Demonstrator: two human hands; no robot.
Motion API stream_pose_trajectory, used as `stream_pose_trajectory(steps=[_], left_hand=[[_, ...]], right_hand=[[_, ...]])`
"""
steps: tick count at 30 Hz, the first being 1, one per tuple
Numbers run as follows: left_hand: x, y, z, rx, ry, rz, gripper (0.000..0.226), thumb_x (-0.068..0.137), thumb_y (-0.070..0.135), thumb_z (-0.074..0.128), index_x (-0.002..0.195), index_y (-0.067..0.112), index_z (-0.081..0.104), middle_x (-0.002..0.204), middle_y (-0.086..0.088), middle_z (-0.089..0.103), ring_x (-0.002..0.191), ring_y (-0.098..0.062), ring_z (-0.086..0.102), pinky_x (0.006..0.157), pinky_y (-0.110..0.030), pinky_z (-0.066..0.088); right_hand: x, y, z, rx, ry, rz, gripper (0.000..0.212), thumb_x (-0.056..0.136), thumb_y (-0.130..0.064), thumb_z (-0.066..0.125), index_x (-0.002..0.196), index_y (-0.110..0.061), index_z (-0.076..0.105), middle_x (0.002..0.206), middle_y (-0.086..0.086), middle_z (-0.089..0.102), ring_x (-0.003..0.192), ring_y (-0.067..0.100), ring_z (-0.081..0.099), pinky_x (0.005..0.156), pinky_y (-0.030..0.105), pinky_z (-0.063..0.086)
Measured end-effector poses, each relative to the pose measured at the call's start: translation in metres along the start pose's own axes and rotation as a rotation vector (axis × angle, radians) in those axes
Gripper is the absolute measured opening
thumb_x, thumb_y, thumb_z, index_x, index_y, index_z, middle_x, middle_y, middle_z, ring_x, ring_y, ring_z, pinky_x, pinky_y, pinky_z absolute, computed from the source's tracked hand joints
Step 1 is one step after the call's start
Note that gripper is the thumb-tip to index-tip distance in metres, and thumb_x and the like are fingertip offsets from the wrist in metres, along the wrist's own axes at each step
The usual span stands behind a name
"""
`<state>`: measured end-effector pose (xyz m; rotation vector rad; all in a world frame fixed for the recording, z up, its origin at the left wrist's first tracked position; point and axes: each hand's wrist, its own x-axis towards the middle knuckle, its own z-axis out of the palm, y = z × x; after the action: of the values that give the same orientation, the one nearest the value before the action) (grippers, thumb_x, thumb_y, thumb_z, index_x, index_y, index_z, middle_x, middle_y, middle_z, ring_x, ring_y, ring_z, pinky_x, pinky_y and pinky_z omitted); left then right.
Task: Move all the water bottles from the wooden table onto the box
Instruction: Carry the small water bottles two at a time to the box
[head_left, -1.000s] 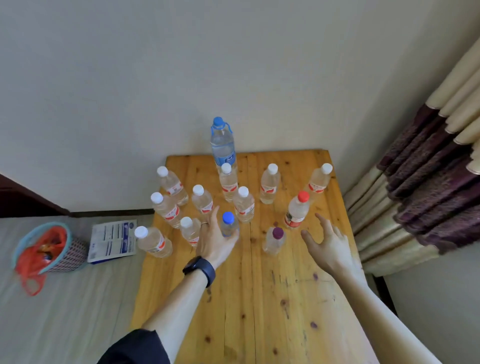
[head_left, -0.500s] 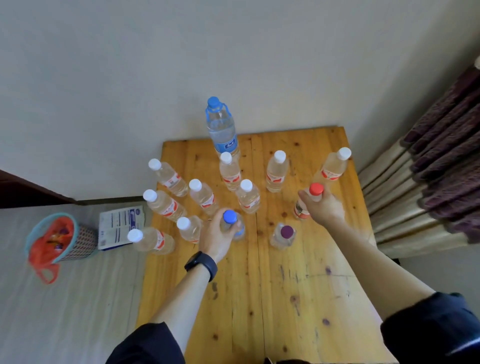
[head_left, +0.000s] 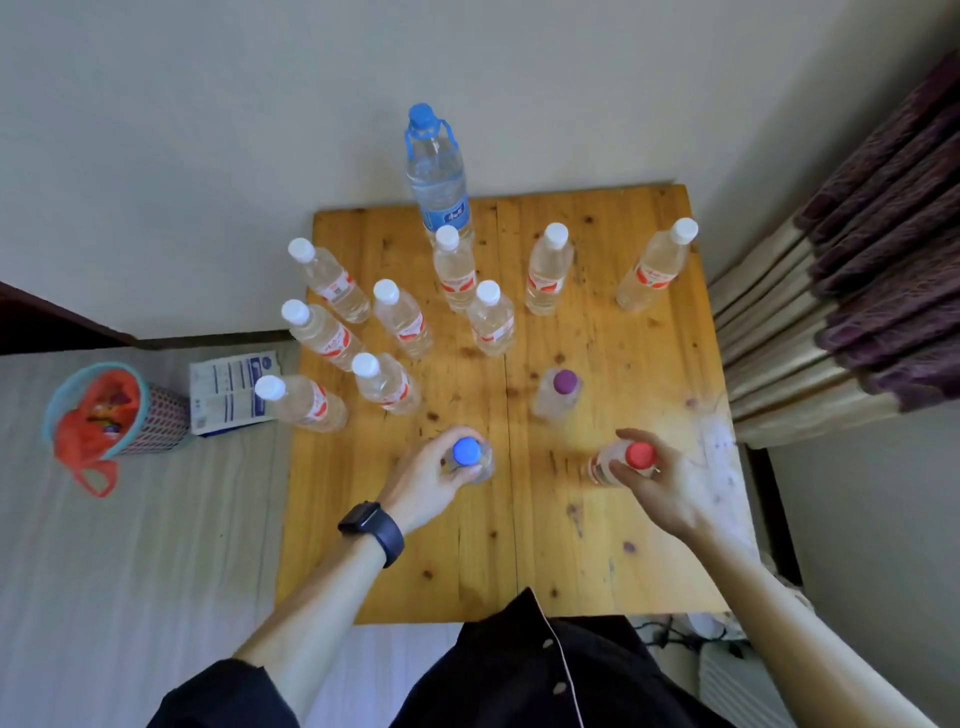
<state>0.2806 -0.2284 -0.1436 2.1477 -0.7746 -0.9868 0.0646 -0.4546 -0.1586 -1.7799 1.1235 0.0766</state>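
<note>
Left of the bench: a basket with a red bag inside. Over the bench's near half: clear blue-capped bottle clamped in left hand fingers, red-capped bottle in right hand fingers.

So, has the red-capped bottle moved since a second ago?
Yes. The red-capped bottle stood farther from the person than the purple-capped bottle. Now the right hand grips it nearer the person than that bottle.
</note>
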Motion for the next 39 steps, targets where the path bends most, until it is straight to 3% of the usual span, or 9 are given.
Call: stream_pose_trajectory(steps=[4,7,13,16,19,22,26,31,39], left_hand=[[-0.015,0.005,0.008,0.113,-0.144,0.067,0.028,0.092,0.014,0.066,0.105,0.037,0.059,0.137,0.018,0.058,0.125,-0.013,0.056,0.097,-0.027,0.043],[-0.022,0.008,0.014,0.166,-0.235,0.097,0.028,0.093,0.006,0.062,0.104,0.032,0.06,0.141,0.02,0.054,0.129,-0.007,0.052,0.095,-0.021,0.039],[-0.025,0.005,0.018,0.152,-0.238,0.082,0.031,0.09,0.0,0.061,0.102,0.029,0.061,0.142,0.014,0.055,0.135,-0.007,0.046,0.096,-0.018,0.034],[-0.026,0.005,0.024,0.091,-0.161,0.065,0.036,0.084,0.009,0.068,0.111,0.033,0.062,0.141,0.015,0.055,0.134,-0.006,0.048,0.092,-0.007,0.034],[-0.028,0.002,0.036,-0.016,-0.047,0.02,0.066,0.075,0.027,0.079,0.13,0.049,0.049,0.153,0.019,0.037,0.137,0.0,0.037,0.108,-0.021,0.034],[-0.027,-0.007,0.054,-0.18,0.078,-0.057,0.079,0.068,0.04,0.085,0.133,0.054,0.043,0.154,0.018,0.033,0.14,0.0,0.03,0.112,-0.027,0.029],[-0.026,-0.019,0.076,-0.233,0.132,-0.17,0.065,0.068,0.041,0.087,0.124,0.046,0.055,0.144,0.021,0.044,0.129,-0.001,0.043,0.103,-0.023,0.038],[-0.02,-0.02,0.086,-0.147,0.196,-0.193,0.044,0.069,0.036,0.083,0.102,0.043,0.055,0.095,0.02,0.065,0.091,-0.006,0.063,0.073,-0.028,0.056],[-0.011,-0.02,0.069,0.086,0.084,-0.062,0.04,0.07,0.044,0.082,0.098,0.043,0.053,0.087,0.018,0.066,0.079,-0.009,0.065,0.063,-0.029,0.058]], right_hand=[[-0.028,0.014,0.024,-0.009,-0.14,-0.056,0.038,0.077,-0.039,0.073,0.106,-0.061,0.06,0.133,-0.011,0.062,0.123,0.017,0.058,0.105,0.041,0.048],[-0.039,0.008,0.035,-0.088,-0.2,-0.134,0.044,0.084,-0.025,0.074,0.108,-0.057,0.056,0.146,-0.009,0.052,0.131,0.016,0.053,0.107,0.03,0.043],[-0.041,0.004,0.044,-0.077,-0.169,-0.157,0.05,0.08,-0.013,0.072,0.107,-0.054,0.06,0.14,-0.017,0.054,0.126,0.011,0.055,0.094,0.012,0.04],[-0.042,0.007,0.045,-0.063,-0.155,-0.144,0.054,0.077,-0.016,0.074,0.116,-0.05,0.06,0.134,-0.019,0.056,0.122,0.012,0.056,0.084,-0.001,0.035],[-0.043,0.008,0.049,-0.036,-0.123,-0.143,0.065,0.073,-0.03,0.08,0.128,-0.05,0.052,0.14,-0.017,0.051,0.123,0.011,0.052,0.091,0.015,0.04],[-0.044,0.012,0.057,-0.012,-0.073,-0.13,0.076,0.069,-0.047,0.086,0.135,-0.048,0.048,0.145,-0.019,0.042,0.125,0.004,0.045,0.099,0.026,0.039],[-0.043,0.02,0.074,0.036,-0.031,-0.088,0.069,0.064,-0.056,0.087,0.124,-0.052,0.053,0.143,-0.018,0.047,0.124,0.006,0.049,0.1,0.028,0.044],[-0.041,0.021,0.087,0.086,0.084,-0.044,0.056,0.07,-0.04,0.088,0.116,-0.037,0.057,0.116,-0.019,0.062,0.101,0.006,0.061,0.076,0.004,0.042],[-0.054,0.027,0.093,0.112,0.269,-0.008,0.044,0.071,-0.034,0.084,0.105,-0.042,0.057,0.104,-0.02,0.065,0.093,0.004,0.063,0.076,0.023,0.052]])
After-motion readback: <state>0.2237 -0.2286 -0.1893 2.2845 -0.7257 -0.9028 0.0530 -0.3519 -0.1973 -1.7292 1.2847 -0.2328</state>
